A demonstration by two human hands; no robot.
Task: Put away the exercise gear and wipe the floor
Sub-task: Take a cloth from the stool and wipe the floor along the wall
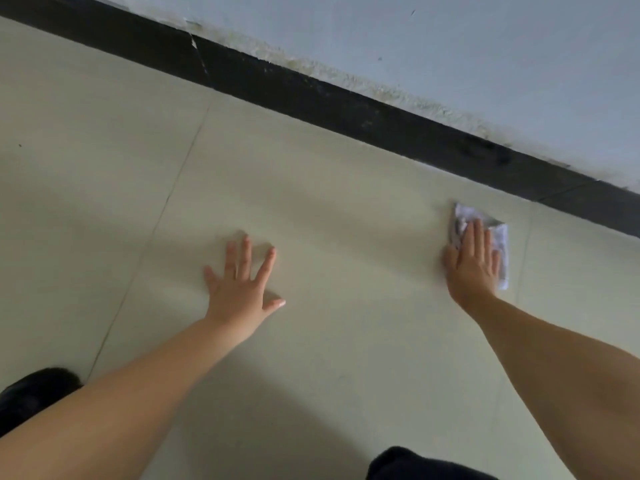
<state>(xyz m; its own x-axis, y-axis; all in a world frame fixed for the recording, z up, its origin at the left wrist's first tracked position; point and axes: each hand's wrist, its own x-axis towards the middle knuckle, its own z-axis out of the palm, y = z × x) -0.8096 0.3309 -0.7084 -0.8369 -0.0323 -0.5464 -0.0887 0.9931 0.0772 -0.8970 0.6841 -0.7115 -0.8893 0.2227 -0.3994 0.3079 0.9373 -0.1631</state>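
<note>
From the head view, looking down. Left hand (242, 289) lying flat on the pale tiled floor (346, 209), palm down, all fingers straight and spread wide, thumb pointing to the right, holding nothing. Left forearm stretching from the lower left corner up to the wrist, bare, nearly straight. Right hand (472, 261) pressing flat on a white cloth (500, 244), fingers straight and close together, pointing up toward the wall, not curling round the fabric. Cloth lying crumpled on the floor, showing above and to the right of the fingers, near the black skirting board (346, 109). Right forearm reaching from the right edge, bare. Hands staying well apart. White wall (485, 46) rising above the skirting. Dark clothing showing at the lower left (31, 393) and at the bottom edge.
</note>
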